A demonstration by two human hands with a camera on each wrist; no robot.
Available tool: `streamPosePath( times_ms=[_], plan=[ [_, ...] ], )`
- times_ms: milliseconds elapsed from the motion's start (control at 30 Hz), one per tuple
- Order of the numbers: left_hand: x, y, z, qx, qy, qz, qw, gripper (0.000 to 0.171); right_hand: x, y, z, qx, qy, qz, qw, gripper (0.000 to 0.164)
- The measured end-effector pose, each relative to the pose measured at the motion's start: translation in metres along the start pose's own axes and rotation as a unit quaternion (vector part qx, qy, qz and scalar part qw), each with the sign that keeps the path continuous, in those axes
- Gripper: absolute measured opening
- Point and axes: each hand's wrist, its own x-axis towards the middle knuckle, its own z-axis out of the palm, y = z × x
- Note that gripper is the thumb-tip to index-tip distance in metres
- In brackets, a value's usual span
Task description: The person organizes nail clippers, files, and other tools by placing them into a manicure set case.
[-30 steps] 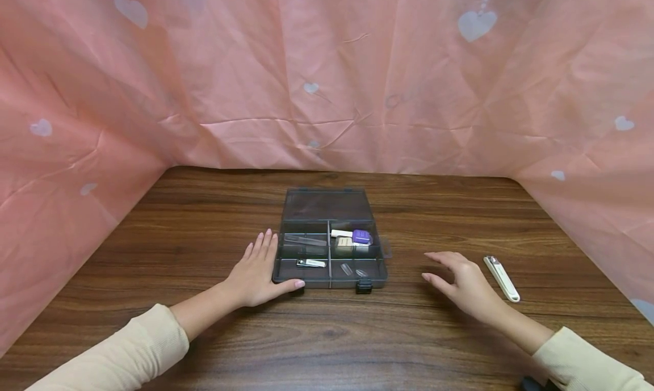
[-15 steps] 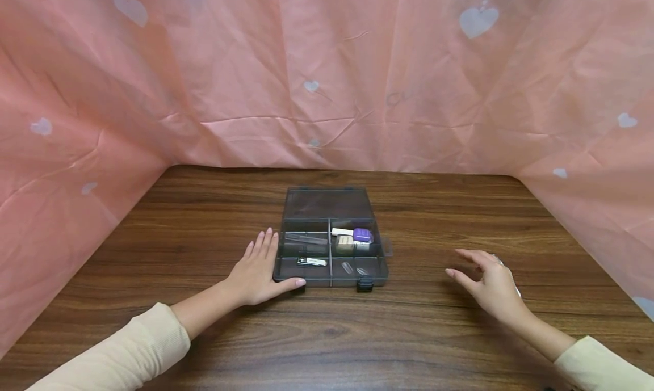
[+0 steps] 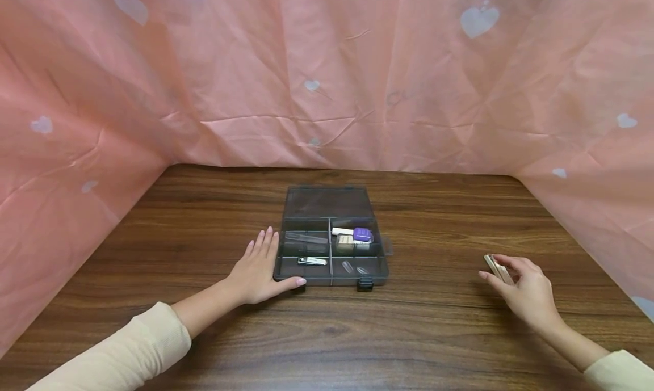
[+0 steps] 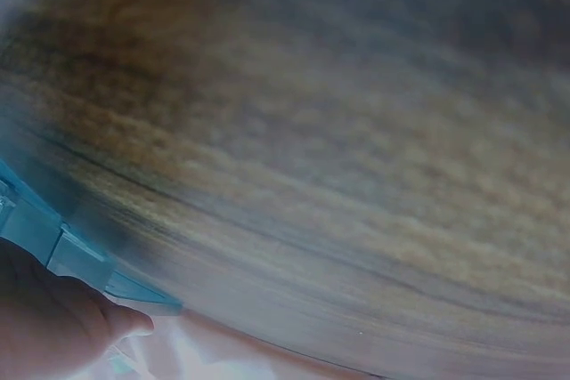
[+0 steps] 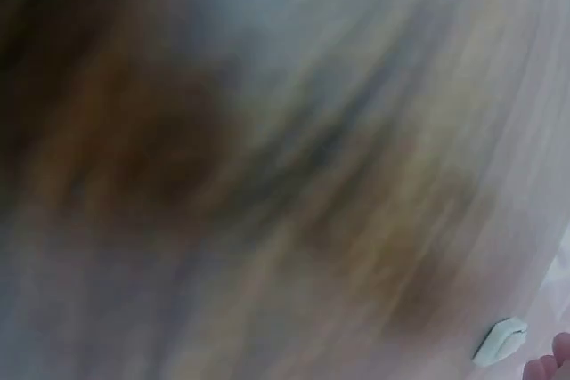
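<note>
A dark translucent divided box [image 3: 306, 277] lies on the table with its lid folded back. My left hand [image 3: 252, 274] lies against its left side, fingers straight and thumb along the front edge; the left wrist view shows the thumb [image 4: 62, 322] by the bluish box wall [image 4: 85, 260]. On the right, a white nail clipper [image 3: 498, 270] lies between the thumb and index finger of my right hand [image 3: 528, 291]. In the right wrist view a slight gap shows between the nail clipper [image 5: 500, 342] and the fingertips [image 5: 539, 367].
Box compartments hold a small nail clipper [image 3: 312, 261], a purple-labelled bottle [image 3: 362, 235], a cream-labelled bottle [image 3: 346, 240], clear nail tips [image 3: 347, 267] and a clear flat strip [image 3: 306, 238]. The wooden table [image 3: 409, 334] ends at a pink curtain [image 3: 327, 141] on the sides and back.
My right hand has moved right, away from the box, to the white nail clipper, which lies where it was. The left hand and the box have stayed in place.
</note>
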Motion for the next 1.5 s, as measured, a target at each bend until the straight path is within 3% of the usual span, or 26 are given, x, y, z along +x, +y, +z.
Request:
streamPosePath(
  times_ms=[233, 533, 1133, 1500],
  plan=[
    [-0.001, 0.0, 0.0, 0.0, 0.0, -0.001, 1.0, 0.111, -0.002, 0.017, -0.002, -0.015, -0.007, 0.042, 0.999, 0.047],
    [0.0, 0.0, 0.0, 0.0, 0.002, 0.0, 1.0, 0.111, 0.0, 0.031, -0.006, -0.06, -0.067, 0.088, 0.992, 0.042],
    [0.0, 0.0, -0.001, 0.002, 0.0, 0.0, 1.0, 0.111, 0.006, 0.028, -0.007, -0.057, -0.093, 0.1, 0.989, 0.03],
    [0.0, 0.0, 0.0, 0.001, -0.001, -0.002, 1.0, 0.111, 0.006, 0.028, -0.007, -0.054, -0.103, 0.079, 0.99, 0.027]
  ],
)
